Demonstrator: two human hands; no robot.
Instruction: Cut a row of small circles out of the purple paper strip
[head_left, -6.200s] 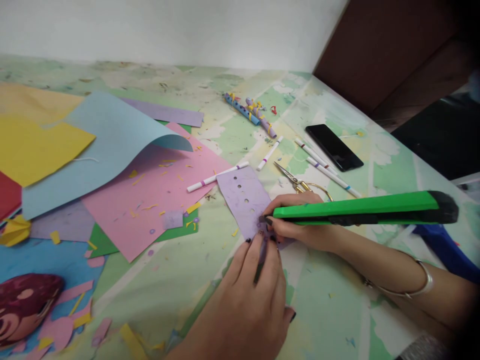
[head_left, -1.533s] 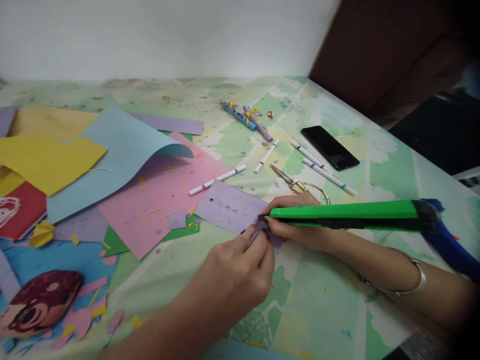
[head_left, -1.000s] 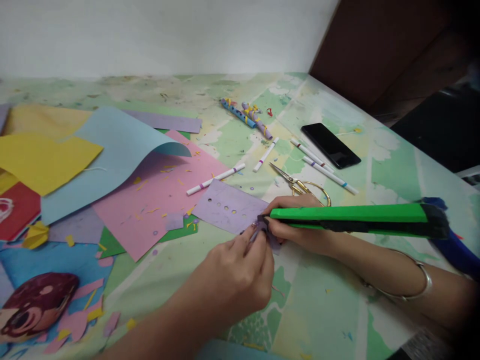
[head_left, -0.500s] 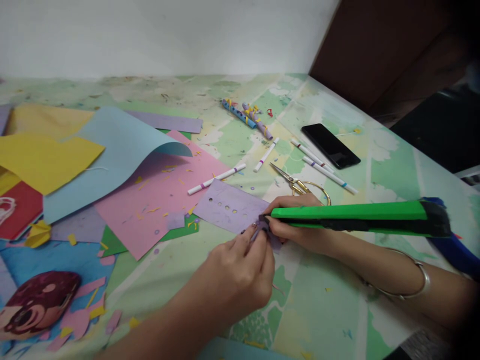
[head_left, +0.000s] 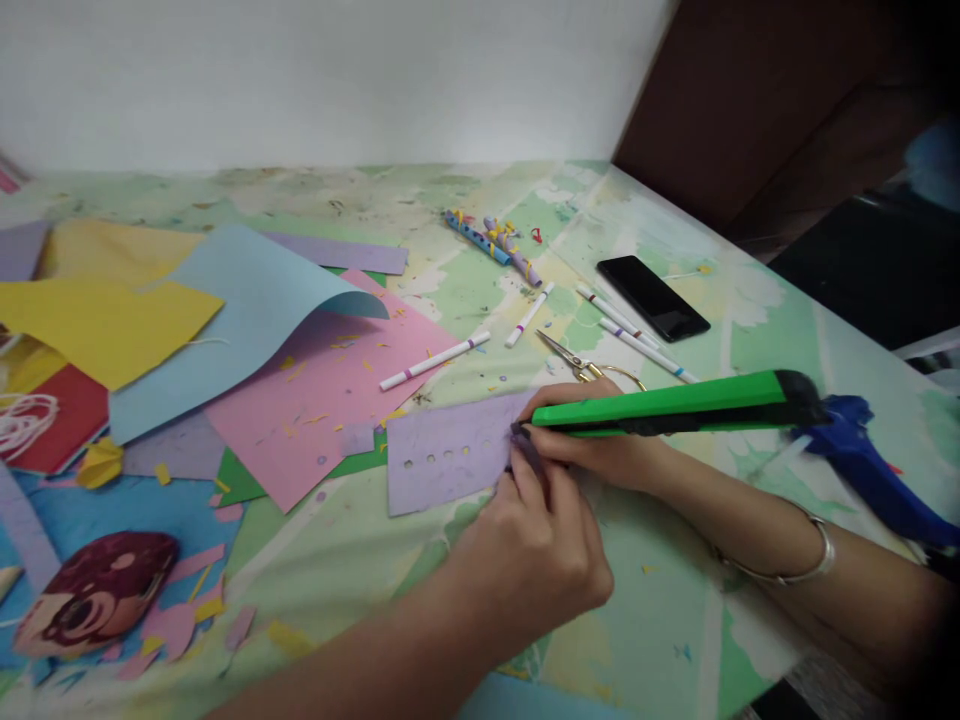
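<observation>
My right hand (head_left: 600, 440) comes in from the right, a bracelet on its arm, with its fingers closed around a long green and black tool (head_left: 667, 405) that looks like a cutter. Beside it, my left hand (head_left: 544, 535) pinches the right end of a purple paper strip (head_left: 442, 430). The strip lies on the table, with a row of small holes along it. The tool's tip and the pinched end meet between my fingers, where detail is hidden.
Gold scissors (head_left: 577, 358), white markers (head_left: 435, 361) and a black phone (head_left: 652, 297) lie beyond my hands. Coloured paper (head_left: 217, 330) and a dark red pouch (head_left: 97, 590) are at left. A blue glue gun (head_left: 877, 470) lies at right.
The purple strip has turned, its holed end swinging toward me. My left hand has moved right with its end, and the green tool has shifted left and tilted up at its far end.
</observation>
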